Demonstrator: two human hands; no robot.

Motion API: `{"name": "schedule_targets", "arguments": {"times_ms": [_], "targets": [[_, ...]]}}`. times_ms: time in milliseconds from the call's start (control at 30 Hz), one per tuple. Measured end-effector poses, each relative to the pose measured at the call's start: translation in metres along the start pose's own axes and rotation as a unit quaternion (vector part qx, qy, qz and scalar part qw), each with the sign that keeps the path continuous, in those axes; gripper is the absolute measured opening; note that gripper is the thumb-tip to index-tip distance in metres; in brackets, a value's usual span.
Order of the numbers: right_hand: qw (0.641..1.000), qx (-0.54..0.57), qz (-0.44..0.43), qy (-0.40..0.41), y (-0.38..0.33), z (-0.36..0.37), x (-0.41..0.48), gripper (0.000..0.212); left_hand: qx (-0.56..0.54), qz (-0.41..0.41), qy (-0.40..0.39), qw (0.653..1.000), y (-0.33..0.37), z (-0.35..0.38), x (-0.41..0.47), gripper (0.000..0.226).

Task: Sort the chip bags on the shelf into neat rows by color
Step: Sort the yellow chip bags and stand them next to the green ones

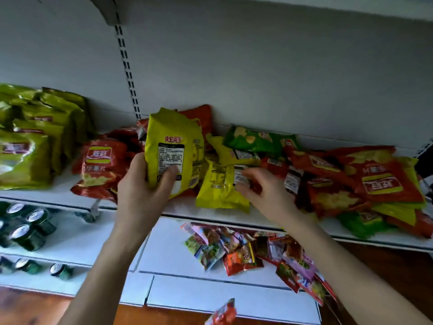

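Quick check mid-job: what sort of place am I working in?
Probably a small shop: white shelving with a slotted upright, many same-brand chip bags piled on it, and cans stocked lower down.

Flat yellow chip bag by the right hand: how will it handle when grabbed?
Flat yellow bag looks puffed and crinkled: probably light, yielding, crushable. Its glossy film may slip in the right hand. Lying flat, unlikely to roll.

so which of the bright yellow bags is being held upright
The yellow bag gripped by the left hand, with its black back label facing the camera. The other yellow bags lie flat in the pile to its right.
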State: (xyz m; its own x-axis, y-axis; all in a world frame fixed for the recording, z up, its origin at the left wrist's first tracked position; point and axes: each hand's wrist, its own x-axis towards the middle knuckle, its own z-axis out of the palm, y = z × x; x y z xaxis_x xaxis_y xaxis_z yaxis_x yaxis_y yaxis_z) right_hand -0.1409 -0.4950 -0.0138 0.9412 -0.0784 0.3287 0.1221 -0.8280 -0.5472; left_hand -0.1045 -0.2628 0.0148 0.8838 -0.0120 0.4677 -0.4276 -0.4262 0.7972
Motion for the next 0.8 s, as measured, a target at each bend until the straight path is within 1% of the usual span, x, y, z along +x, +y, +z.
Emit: {"name": "schedule_targets", "arguments": {"times_ms": [167,267,333,400,533,600,633,700,800], "targets": [[0.993,-0.089,0.07,-0.016,-0.009,0.032,0.012,0.054,-0.018,-0.006,-0.053,0.998,-0.014,-0.012,-0.004,0.019],[0.982,-0.157,0.099,0.016,-0.013,0.051,0.021,0.064,-0.036,-0.01,-0.086,0.996,-0.02,-0.015,-0.006,0.018],[0.975,-0.171,0.134,0.043,-0.02,0.055,0.032,0.073,-0.051,-0.021,-0.1,0.993,-0.024,-0.017,-0.007,0.02],[0.97,-0.17,0.168,0.049,-0.026,0.057,0.046,0.079,-0.074,-0.037,-0.106,0.991,-0.028,-0.019,-0.007,0.023],[0.955,-0.175,0.238,-0.028,-0.027,0.064,0.055,0.092,-0.125,-0.049,-0.123,0.983,-0.037,-0.022,-0.007,0.028],[0.948,-0.17,0.264,-0.045,-0.021,0.071,0.046,0.097,-0.14,-0.05,-0.126,0.981,-0.041,-0.023,-0.007,0.028],[0.949,-0.159,0.27,-0.044,-0.018,0.074,0.04,0.098,-0.145,-0.054,-0.128,0.98,-0.043,-0.023,-0.008,0.028],[0.957,-0.116,0.267,-0.016,-0.016,0.075,0.028,0.097,-0.154,-0.059,-0.135,0.977,-0.046,-0.02,-0.012,0.027],[0.964,-0.038,0.255,0.056,-0.025,0.055,0.016,0.089,-0.167,-0.066,-0.149,0.972,-0.049,-0.016,-0.019,0.031]]}}
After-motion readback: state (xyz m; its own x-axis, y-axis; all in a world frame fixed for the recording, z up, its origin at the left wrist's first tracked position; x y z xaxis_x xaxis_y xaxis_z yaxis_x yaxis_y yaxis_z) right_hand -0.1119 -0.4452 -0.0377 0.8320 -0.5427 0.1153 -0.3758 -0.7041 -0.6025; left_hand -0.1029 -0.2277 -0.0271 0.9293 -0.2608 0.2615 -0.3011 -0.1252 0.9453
